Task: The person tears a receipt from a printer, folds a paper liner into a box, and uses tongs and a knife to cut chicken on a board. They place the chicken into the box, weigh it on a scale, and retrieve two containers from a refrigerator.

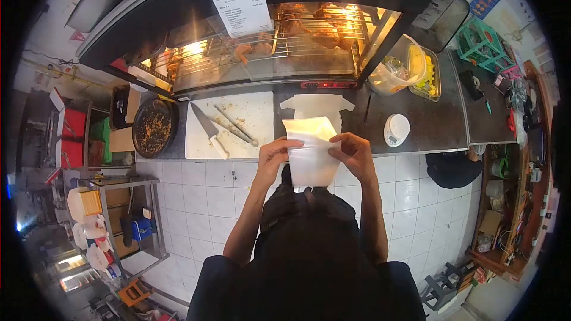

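Between my two hands, in front of my body, is a white paper bag (313, 157) with its mouth spread apart at the top. My left hand (275, 156) pinches the bag's left edge, and my right hand (353, 153) grips its upper right edge. Just behind the bag, an unfolded white takeaway box (315, 102) stands on the dark counter, partly covered by the bag. To the left lies a white cutting board (250, 104) with crumbs, a knife (208, 129) and a pair of tongs (235, 125) on it.
A lit warming cabinet (267, 71) with roasted meat on racks stands behind the counter, a printed receipt (240, 0) hanging on it. A black round pan (153, 137) sits at left. At right are a small white scale (397, 129), a plastic tub (386, 86) and green baskets (485, 44).
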Demonstrator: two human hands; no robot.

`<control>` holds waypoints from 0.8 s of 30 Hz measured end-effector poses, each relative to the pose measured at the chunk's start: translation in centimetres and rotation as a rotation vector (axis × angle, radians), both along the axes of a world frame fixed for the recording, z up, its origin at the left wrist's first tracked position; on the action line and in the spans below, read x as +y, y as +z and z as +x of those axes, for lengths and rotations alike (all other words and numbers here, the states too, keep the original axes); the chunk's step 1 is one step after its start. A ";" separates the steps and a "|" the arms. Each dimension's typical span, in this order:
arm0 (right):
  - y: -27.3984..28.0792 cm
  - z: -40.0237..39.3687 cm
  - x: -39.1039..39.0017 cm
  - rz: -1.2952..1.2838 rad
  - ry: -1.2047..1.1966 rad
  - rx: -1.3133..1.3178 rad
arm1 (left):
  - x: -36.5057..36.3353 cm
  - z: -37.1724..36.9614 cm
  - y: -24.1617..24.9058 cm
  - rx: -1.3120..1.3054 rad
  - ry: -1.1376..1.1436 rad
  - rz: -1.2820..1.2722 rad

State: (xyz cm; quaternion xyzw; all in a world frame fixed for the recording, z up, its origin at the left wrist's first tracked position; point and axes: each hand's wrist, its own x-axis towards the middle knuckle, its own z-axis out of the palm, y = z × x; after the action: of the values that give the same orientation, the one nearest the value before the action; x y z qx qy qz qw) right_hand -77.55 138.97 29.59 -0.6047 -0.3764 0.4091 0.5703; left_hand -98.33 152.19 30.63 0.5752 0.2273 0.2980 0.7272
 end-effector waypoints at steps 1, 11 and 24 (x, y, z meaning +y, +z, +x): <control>-0.6 0.1 -0.1 -0.018 -0.027 -0.097 | -0.1 0.0 -0.3 0.000 0.003 -0.003; 0.7 -2.3 0.4 -0.056 -0.002 -0.177 | 0.0 -0.4 -3.5 0.239 0.027 0.086; -2.0 -6.1 1.8 -0.071 -0.287 -0.004 | 3.8 -1.7 -5.2 0.305 -0.023 0.152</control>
State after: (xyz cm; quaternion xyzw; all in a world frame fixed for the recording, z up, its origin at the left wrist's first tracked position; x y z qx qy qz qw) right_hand -83.67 140.81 27.64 -0.6727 -0.2725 0.3354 0.6006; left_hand -100.02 156.02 25.39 0.6695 0.3054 0.2152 0.6420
